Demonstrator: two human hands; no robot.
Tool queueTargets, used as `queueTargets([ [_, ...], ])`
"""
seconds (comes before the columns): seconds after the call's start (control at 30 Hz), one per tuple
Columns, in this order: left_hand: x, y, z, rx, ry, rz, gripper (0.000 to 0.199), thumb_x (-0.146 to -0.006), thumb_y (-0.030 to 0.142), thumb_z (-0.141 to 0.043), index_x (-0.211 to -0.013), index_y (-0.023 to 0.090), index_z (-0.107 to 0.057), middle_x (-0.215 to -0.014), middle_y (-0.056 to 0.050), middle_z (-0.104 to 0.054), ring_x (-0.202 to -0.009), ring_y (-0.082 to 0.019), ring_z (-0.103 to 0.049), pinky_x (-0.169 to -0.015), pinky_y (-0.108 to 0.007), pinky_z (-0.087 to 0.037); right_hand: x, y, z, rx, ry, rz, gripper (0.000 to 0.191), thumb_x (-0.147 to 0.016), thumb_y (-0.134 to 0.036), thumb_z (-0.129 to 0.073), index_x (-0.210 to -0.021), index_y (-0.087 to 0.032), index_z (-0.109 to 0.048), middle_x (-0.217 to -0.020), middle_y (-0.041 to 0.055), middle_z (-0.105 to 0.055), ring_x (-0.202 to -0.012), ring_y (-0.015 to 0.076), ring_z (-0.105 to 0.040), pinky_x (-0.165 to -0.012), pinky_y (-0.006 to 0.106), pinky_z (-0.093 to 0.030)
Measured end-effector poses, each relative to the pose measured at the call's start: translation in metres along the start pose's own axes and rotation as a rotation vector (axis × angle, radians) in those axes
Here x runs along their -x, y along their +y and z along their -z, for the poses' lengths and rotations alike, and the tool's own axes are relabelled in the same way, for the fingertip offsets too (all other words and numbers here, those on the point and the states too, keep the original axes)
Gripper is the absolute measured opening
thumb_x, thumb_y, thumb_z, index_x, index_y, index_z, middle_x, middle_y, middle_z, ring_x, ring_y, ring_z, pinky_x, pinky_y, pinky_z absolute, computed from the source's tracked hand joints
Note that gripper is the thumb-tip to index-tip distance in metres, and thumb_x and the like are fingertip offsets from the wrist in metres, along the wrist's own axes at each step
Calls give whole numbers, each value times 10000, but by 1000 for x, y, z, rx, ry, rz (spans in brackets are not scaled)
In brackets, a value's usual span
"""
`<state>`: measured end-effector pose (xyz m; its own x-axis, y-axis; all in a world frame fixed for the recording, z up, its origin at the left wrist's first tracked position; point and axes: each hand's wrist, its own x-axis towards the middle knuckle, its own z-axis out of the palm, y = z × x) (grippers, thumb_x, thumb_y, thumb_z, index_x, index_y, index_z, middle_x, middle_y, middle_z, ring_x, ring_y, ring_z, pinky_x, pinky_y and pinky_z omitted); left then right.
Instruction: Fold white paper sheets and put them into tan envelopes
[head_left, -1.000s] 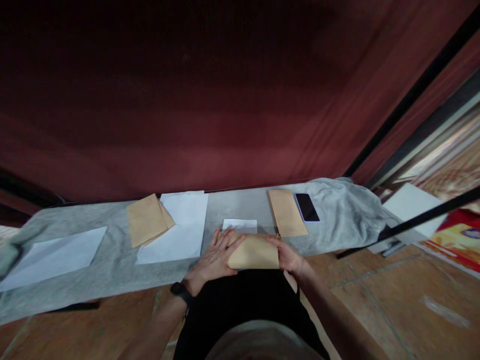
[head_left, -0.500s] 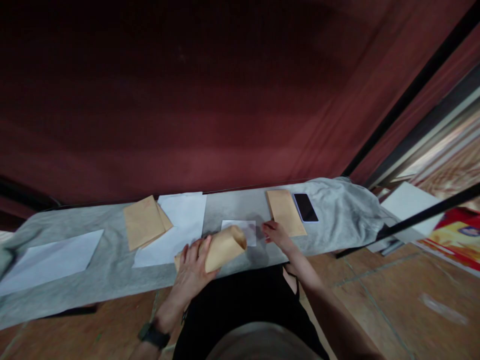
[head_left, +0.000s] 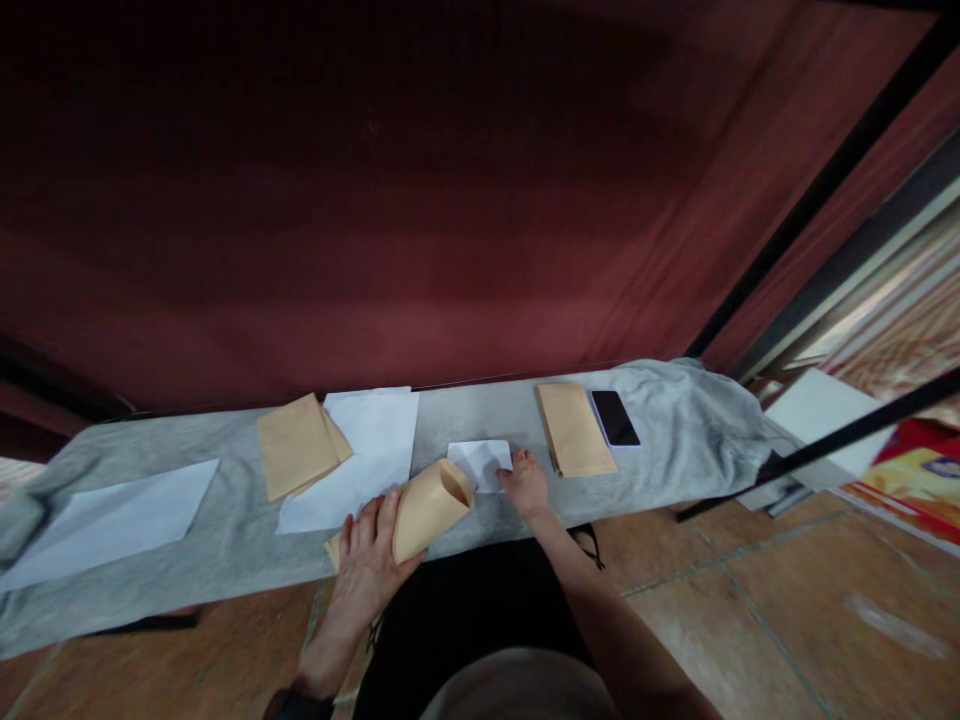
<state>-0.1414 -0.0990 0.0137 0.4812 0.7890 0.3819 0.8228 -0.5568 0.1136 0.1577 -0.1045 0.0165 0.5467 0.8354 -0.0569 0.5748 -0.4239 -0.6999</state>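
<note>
A brown paper envelope (head_left: 429, 512) is squeezed so that its mouth gapes toward the right. My left hand (head_left: 373, 550) is closed around its left part, near the front edge of the bench. Just right of the mouth lies a small folded white paper (head_left: 477, 460). My right hand (head_left: 527, 483) has its thumb and fingers at that paper's right edge, pinching it. To the right rests a stack of brown envelopes (head_left: 574, 430). On the left, more brown envelopes (head_left: 296, 450) overlap white sheets (head_left: 375, 430).
A grey cloth (head_left: 247, 560) covers the narrow bench. Beside the right stack lies a phone (head_left: 616, 418). Another white sheet (head_left: 120, 515) is at the far left. A dark red panel (head_left: 465, 250) rises behind, and a black metal bar (head_left: 840, 450) crosses at right.
My right hand has moved left from beside the right envelope stack to the small white paper's edge. The envelope in my left hand has shifted slightly left, its mouth showing wider.
</note>
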Motion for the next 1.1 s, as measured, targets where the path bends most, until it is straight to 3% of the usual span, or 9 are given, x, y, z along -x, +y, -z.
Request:
queueTargets([
  [0.1, -1, 1, 0, 14, -23, 15, 1014, -800, 387, -705, -1617, 204, -132, -1432, -193, -473, -1345, -380, -460, -1179, -616, -250, -2, 10, 14, -99, 39, 69, 52, -862, -239, -597, -879, -237, -549, -858, 56, -693, -826, 223, -666, -756, 311, -487],
  [0.17, -3, 3, 0, 30, -33, 30, 1048, -788, 391, -724, -1621, 207, -116, -1445, -190, -465, -1354, -378, -454, -1185, -619, -240, -6, 18, 29, -173, 79, 104, 97, -894, -307, -557, -841, -252, -498, -772, 17, -647, -742, 206, -632, -697, 303, -477],
  [0.33, -10, 8, -2, 84, -62, 41, 1076, -770, 407, -750, -1625, 215, -126, -1461, -182, -460, -1371, -376, -445, -1200, -622, -208, -10, 29, 62, -401, 169, 203, 226, -936, -484, -487, -904, -261, -476, -829, 5, -637, -761, 189, -620, -707, 299, -504],
  [0.43, -13, 9, -7, 88, -68, 44, 1089, -766, 425, -754, -1625, 213, -121, -1476, -189, -445, -1374, -384, -445, -1196, -632, -209, -2, 31, 64, -561, 115, 281, 255, -898, -506, -555, -888, -255, -515, -797, 2, -649, -737, 193, -624, -687, 297, -504],
  [0.57, -14, 8, -10, 74, -81, 13, 1107, -762, 420, -757, -1624, 223, -89, -1479, -192, -442, -1384, -390, -435, -1191, -643, -208, 10, 34, 65, -360, -90, 297, 189, -931, -416, -532, -906, -238, -592, -763, 17, -676, -727, 209, -648, -669, 290, -483],
  [0.73, -17, 10, -7, 59, -108, -74, 1127, -744, 426, -767, -1624, 227, -92, -1460, -181, -461, -1371, -391, -448, -1190, -651, -205, 4, 35, 84, -48, -295, 261, 142, -937, -227, -527, -940, -204, -666, -858, 59, -735, -795, 213, -686, -737, 282, -472],
  [0.83, -21, 13, -6, 67, -122, -100, 1133, -736, 439, -769, -1626, 228, -99, -1450, -175, -471, -1360, -390, -459, -1192, -647, -207, -2, 34, 91, -51, -325, 249, 135, -908, -170, -553, -861, -202, -676, -801, 36, -727, -764, 196, -670, -718, 265, -460],
  [0.97, -33, 20, -5, 100, -132, -118, 1147, -732, 475, -774, -1629, 238, -100, -1431, -162, -487, -1356, -383, -466, -1195, -640, -208, 0, 29, 82, -88, -340, 232, 193, -936, -220, -544, -793, -196, -673, -736, 11, -689, -707, 175, -638, -658, 249, -442],
  [1.1, -46, 35, -5, 113, -139, -167, 1160, -725, 508, -778, -1630, 229, -109, -1455, -168, -477, -1360, -382, -463, -1204, -625, -192, 12, 19, 64, -140, -320, 209, 259, -974, -280, -505, -850, -187, -712, -876, 31, -719, -776, 166, -656, -682, 240, -460],
])
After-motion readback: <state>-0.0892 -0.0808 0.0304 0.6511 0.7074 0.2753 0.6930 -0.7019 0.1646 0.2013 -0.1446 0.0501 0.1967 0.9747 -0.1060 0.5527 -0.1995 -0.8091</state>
